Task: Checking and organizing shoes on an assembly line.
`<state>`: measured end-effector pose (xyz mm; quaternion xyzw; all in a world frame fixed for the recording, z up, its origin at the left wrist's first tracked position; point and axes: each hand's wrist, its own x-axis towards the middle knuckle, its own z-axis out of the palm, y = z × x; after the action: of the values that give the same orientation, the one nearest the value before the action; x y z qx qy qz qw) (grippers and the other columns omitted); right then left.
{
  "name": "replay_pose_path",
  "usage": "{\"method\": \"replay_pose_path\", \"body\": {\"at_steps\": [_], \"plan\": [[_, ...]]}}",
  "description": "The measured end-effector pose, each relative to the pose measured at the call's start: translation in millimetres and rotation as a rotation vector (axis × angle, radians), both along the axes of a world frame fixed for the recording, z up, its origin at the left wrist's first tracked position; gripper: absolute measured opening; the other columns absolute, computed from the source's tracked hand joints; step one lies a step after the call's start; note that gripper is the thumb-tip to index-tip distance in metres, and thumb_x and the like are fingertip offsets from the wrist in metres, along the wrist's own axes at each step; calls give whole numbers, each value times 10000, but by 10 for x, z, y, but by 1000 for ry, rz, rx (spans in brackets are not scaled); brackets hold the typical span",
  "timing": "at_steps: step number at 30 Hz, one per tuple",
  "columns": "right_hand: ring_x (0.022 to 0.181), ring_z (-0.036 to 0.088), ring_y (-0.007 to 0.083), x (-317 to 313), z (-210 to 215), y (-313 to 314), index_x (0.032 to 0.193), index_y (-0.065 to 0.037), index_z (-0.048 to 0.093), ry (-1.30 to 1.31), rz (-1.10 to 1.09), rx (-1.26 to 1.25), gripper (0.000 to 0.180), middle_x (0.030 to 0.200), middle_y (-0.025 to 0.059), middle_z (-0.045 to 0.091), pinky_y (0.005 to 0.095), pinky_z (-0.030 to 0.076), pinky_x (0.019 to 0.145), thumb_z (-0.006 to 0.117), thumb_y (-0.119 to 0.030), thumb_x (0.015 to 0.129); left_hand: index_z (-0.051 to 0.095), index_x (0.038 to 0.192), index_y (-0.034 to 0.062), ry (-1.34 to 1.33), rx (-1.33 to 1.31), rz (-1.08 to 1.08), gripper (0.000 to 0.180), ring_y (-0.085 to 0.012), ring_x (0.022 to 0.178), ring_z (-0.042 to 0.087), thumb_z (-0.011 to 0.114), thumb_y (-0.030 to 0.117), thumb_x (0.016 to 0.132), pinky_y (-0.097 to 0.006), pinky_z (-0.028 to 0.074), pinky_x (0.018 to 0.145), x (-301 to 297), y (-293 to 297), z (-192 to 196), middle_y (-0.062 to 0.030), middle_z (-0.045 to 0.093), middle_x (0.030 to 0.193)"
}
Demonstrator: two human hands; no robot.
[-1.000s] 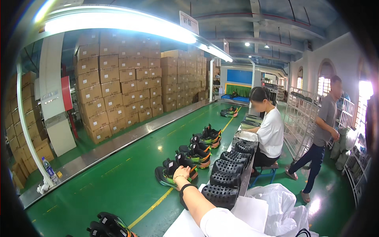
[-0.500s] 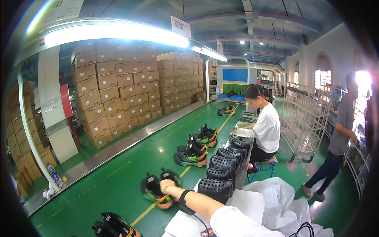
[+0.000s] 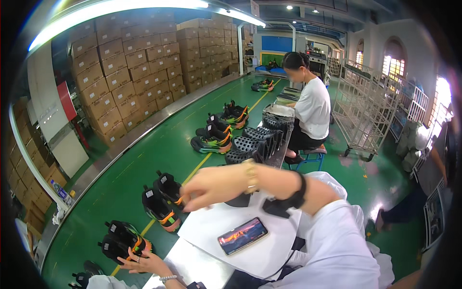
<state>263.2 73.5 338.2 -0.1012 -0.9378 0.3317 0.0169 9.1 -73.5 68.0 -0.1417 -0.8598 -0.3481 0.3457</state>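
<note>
Step in hand, judging from the hands: handling of paired black shoes standing along a yellow line on the green tabletop point(image 3: 115, 183). Right hand point(image 3: 211, 188), slightly blurred, directly beside the middle pair point(image 3: 155, 204), with fingers bent and partly drawn in; contact or grip on the nearer shoe impossible to tell. Left hand point(image 3: 147, 263) at the lower edge, against or just beside the near pair point(image 3: 118, 241), with fingers spread and loosely apart, closed on nothing visible. Likely demand of the next move: fingers at the heel collars and both shoes of a pair kept together, clear of the phone point(image 3: 243, 236) on the white sheet point(image 3: 207, 241). Farther up the line, more pairs point(image 3: 211, 139), and beside these a row of black clogs point(image 3: 250, 144) ending at a pale tray point(image 3: 279, 110), contents too small to make out. Among containers: stacked cartons point(image 3: 115, 82) beyond the far edge, apparently shut, contents hidden; bottle point(image 3: 60, 190) near the far post, fill level unclear; wire trolley point(image 3: 356, 115) behind the seated co-worker point(image 3: 313, 103), with dark items on top; white bag point(image 3: 334, 185) beyond the right forearm, contents not visible.
</note>
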Motion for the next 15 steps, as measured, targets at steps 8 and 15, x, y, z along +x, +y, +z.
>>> {"method": "replay_pose_path", "body": {"at_steps": [8, 15], "plan": [[768, 621, 304, 1901, 415, 1003, 921, -18, 638, -431, -766, 696, 363, 841, 167, 642, 378, 483, 712, 609, -343, 761, 583, 961, -82, -81, 342, -822, 199, -261, 1018, 547, 438, 44, 909, -330, 439, 866, 135, 285, 204, -158, 576, 1077], [759, 616, 333, 2817, 564, 1880, 965, -28, 605, -97, -1000, 1050, 374, 776, 193, 630, 412, 466, 694, 614, -349, 772, 636, 917, -42, -348, -87, -920, 198, -284, 724, 642, 553, 99, 805, -344, 498, 666, -166, 1101, 339, -192, 648, 781]]}}
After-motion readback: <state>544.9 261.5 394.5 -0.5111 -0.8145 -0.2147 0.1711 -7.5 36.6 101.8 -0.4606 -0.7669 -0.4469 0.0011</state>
